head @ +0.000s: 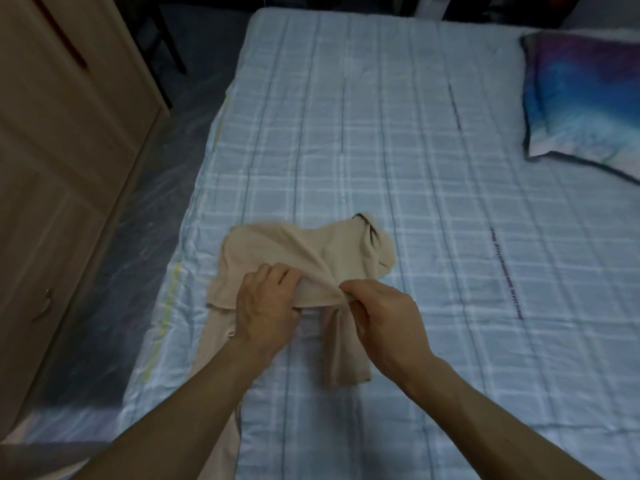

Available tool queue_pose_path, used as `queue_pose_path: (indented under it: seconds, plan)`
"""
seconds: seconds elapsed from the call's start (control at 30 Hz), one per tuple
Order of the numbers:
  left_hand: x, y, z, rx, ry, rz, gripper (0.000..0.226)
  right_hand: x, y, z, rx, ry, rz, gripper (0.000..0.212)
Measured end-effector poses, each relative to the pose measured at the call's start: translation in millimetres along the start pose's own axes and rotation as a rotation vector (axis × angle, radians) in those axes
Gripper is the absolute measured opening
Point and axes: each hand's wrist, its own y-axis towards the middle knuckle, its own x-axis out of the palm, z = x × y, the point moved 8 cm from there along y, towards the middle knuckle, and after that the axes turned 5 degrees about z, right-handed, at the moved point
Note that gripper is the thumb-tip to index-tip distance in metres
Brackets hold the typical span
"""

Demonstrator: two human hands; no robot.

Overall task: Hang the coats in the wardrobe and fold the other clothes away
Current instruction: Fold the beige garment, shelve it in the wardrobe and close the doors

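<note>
Head view, left to right. At 9 o'clock stands the wardrobe (69, 150), pale wood, doors closed, with a metal handle (46, 303) low on its near panel. Between wardrobe and bed, from 11 down to 8 o'clock, runs the floor (138, 220), covered in glossy, creased sheeting. The bed (398, 140) fills the centre and right, under a pale blue checked cover. The garment (311, 247), beige, lies on the bed's near left part, at about 6 o'clock from frame centre; its bunched upper portion rests on the cover, with a dark neck opening at its 1 o'clock corner, while one length trails toward the lower edge beneath the left forearm and another folded length lies under the right hand. The left hand (266, 306) grips a gathered ridge of the garment, fingers curled over the cloth, thumb beneath. The right hand (384, 313), just beside it at 3 o'clock, pinches the same ridge between thumb and curled fingers. At 2 o'clock a pillow (581, 98), mottled blue and purple, lies on the bed, well apart from the garment.
</note>
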Motion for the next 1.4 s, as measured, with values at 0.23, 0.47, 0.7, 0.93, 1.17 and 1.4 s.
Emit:
queue_pose_path:
  seconds: [0.23,0.47,0.7,0.93,1.17,1.4]
  plan:
    - [-133,6,12,0.082,0.012,0.110,0.032,-101,20,-47,0.013,-0.097,0.127,0.014]
    - [-230,-2,15,0.077,0.075,0.100,0.040,-207,39,-99,0.042,-0.081,0.286,0.032]
    - [-302,2,16,0.095,0.030,0.209,0.039,-290,40,-118,0.079,-0.121,0.440,0.029]
    - [-333,5,31,0.142,0.122,0.221,0.032,-339,26,-124,0.092,-0.114,0.535,0.028]
    - [-379,-17,78,0.169,0.193,0.339,0.028,-387,-10,-116,0.113,-0.082,0.616,0.028]
    - [-448,-51,148,0.309,0.319,0.522,0.010,-468,-43,-119,0.072,-0.040,0.713,0.026]
